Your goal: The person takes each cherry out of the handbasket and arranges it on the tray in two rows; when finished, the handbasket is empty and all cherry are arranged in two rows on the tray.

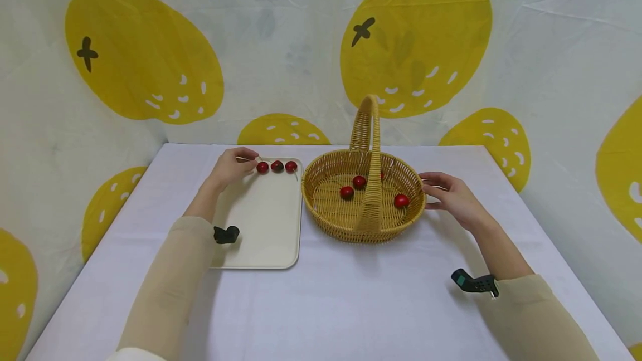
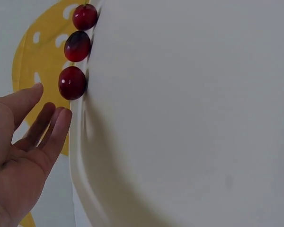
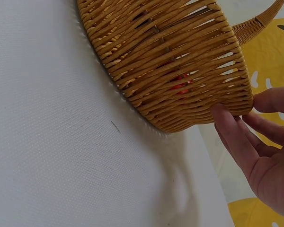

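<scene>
Backing a white table (image 1: 361, 305), printed fabric (image 1: 291, 43) hangs beyond a relaxed left hand (image 1: 232, 167); unclenched right hand (image 1: 456, 196) touches the basket (image 1: 332, 225).

No readable text or labels anywhere

A white table (image 1: 351, 305) stands before a pale, creased backdrop (image 1: 291, 43) printed with yellow fruit. Two large fruits (image 1: 145, 54), each bearing a dark cross-shaped mark (image 1: 87, 54), rise behind the table; a smaller fruit (image 1: 286, 132) is cut off by its far edge, with others (image 1: 95, 199) on both sides.
</scene>
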`<state>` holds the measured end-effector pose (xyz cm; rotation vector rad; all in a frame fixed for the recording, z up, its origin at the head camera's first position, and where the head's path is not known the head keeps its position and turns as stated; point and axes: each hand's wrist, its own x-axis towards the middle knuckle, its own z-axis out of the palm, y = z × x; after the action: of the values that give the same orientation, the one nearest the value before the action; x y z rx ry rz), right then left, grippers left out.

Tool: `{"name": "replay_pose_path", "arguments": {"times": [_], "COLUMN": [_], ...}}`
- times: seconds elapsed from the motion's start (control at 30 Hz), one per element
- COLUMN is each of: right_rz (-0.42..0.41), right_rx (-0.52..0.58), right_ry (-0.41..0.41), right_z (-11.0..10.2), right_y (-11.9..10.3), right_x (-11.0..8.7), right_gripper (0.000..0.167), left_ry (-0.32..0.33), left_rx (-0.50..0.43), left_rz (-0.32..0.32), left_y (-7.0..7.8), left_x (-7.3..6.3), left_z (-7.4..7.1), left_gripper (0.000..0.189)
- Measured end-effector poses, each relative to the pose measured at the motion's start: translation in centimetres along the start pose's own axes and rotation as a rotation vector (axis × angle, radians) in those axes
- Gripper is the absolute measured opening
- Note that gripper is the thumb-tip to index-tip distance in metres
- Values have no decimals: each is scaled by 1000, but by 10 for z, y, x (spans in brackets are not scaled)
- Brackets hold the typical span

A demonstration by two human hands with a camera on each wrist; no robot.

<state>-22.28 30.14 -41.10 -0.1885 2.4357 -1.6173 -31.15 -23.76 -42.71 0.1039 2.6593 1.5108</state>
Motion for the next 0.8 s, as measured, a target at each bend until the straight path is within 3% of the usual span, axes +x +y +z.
{"name": "replay_pose_path", "arguments": {"times": [0.27, 0.8], "right_rz": [1, -5], "right_rx": [6, 16], "right_ry": [0, -3], "right_z": [0, 0], "right_y": [1, 1], "right_x": [1, 1], "right_gripper": [54, 54], "left_ry": [14, -22], "left_rx": [10, -18], "left_rz": [50, 193], "left_y": [9, 55], "left_x": [2, -3], "left_z": [-1, 19], "left_gripper": [33, 28]}}
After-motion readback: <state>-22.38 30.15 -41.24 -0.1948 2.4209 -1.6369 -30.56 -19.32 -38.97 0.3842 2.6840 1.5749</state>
